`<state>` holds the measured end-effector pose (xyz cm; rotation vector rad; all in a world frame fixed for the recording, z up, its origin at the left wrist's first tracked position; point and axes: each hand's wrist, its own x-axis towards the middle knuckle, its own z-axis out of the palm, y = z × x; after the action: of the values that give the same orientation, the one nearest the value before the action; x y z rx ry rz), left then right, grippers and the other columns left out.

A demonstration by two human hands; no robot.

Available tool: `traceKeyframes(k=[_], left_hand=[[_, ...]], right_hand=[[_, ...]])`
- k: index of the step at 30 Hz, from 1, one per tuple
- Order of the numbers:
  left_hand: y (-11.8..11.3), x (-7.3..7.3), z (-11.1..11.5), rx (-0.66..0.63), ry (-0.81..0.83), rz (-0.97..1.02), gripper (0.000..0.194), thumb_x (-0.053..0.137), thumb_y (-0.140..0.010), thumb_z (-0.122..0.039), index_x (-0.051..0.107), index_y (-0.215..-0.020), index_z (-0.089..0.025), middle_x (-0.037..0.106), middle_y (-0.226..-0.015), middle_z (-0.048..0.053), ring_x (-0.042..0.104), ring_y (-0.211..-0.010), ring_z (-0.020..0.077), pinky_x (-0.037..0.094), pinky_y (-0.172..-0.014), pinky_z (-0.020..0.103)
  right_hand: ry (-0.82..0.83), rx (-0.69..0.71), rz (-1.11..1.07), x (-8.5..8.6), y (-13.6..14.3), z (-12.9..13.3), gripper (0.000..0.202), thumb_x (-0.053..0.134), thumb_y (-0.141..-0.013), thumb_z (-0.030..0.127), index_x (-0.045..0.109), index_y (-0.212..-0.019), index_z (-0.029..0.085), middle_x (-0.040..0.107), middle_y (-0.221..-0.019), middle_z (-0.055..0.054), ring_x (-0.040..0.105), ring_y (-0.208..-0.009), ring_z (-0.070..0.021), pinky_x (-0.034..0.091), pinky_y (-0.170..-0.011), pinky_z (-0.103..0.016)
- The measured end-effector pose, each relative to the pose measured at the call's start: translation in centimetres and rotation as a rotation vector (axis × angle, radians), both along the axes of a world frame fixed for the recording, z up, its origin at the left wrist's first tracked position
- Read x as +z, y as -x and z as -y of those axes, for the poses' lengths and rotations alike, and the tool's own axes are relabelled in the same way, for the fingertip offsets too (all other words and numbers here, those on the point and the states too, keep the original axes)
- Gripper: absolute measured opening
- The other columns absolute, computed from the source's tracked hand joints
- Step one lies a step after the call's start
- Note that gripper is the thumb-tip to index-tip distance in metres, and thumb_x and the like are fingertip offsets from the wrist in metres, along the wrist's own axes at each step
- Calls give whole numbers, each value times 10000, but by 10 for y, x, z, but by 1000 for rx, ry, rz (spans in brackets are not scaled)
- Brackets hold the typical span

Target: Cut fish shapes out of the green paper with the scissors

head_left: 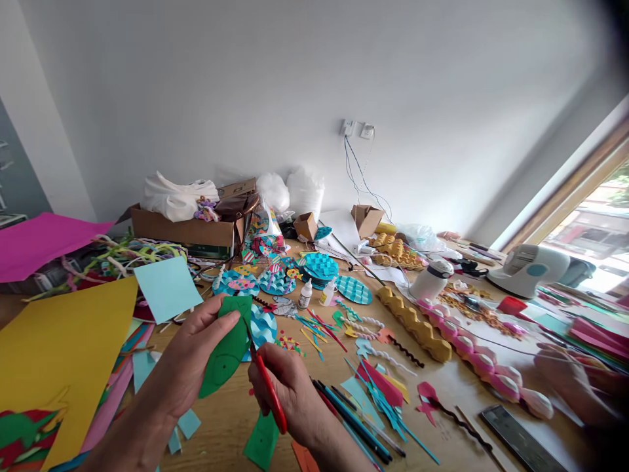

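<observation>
My left hand (199, 341) grips a piece of green paper (227, 357) by its upper part, thumb on top; pencil or ink lines are drawn on it. In my right hand (289, 383) are red-handled scissors (269, 387), fingers wrapped round the handles. Their blades point up and lie against the right edge of the green paper. Below the hands, another green scrap (261, 440) rests on the wooden table, beside an orange piece (304, 457) partly hidden by my right wrist.
Yellow sheets (63, 354) and a light blue square (168, 287) lie left. Pens (356, 426) and paper strips sit right of my wrist. Glue bottles (305, 294) and blue paper discs (318, 265) stand farther back. Another person's hand (572, 380) is at far right, near a phone (521, 439).
</observation>
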<state>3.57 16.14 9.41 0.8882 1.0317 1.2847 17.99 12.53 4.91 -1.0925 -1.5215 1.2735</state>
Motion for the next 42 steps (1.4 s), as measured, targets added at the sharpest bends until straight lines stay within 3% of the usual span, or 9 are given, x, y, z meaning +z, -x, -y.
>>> traceKeyframes(k=[5,12,18,23,31,36,42], left_hand=[[-3,-4,1,-95,-10,112,251,850,-582,-325,671,-718,-214,641,-584,-84,530,-537,97,452,-543,179],[-5,-8,2,-155,-39,88,229,827,-640,-330,694,-766,-193,674,-639,-50,558,-592,109,458,-547,174],[-2,-9,-2,-167,-19,157,201,843,-630,-291,696,-733,-201,657,-615,-56,542,-554,102,458,-531,180],[-4,-9,0,-167,34,189,262,880,-584,-293,721,-772,-205,681,-633,-48,573,-570,110,483,-550,188],[-5,-10,1,-166,-14,96,189,828,-627,-328,725,-714,-195,676,-613,-28,580,-602,139,484,-576,210],[-4,-9,-1,-198,-51,-33,212,815,-614,-356,695,-689,-199,629,-598,-33,515,-566,127,404,-508,202],[-6,-7,0,-179,-60,-13,233,815,-599,-355,661,-676,-198,589,-569,-53,454,-522,97,382,-477,182]], right_hand=[[121,7,-166,-2,8,1,496,571,-803,656,425,-634,213,401,-437,84,357,-369,-62,279,-380,-180],[140,-2,-240,-4,11,4,613,554,-715,807,433,-654,209,444,-415,79,328,-359,-52,254,-384,-186],[124,49,-271,-12,10,1,614,563,-723,804,468,-690,198,454,-432,76,330,-353,-53,235,-379,-188],[138,32,-281,-10,11,0,616,573,-715,801,477,-704,193,448,-423,78,346,-350,-54,244,-377,-185],[125,-25,-226,-1,10,4,613,525,-735,807,438,-670,204,436,-425,75,355,-373,-57,272,-388,-175],[143,-42,-217,-1,11,3,606,534,-746,787,511,-708,182,446,-431,69,374,-376,-64,292,-392,-176],[139,-26,-207,-4,11,2,612,515,-778,757,601,-803,151,442,-435,66,390,-373,-71,286,-375,-170]])
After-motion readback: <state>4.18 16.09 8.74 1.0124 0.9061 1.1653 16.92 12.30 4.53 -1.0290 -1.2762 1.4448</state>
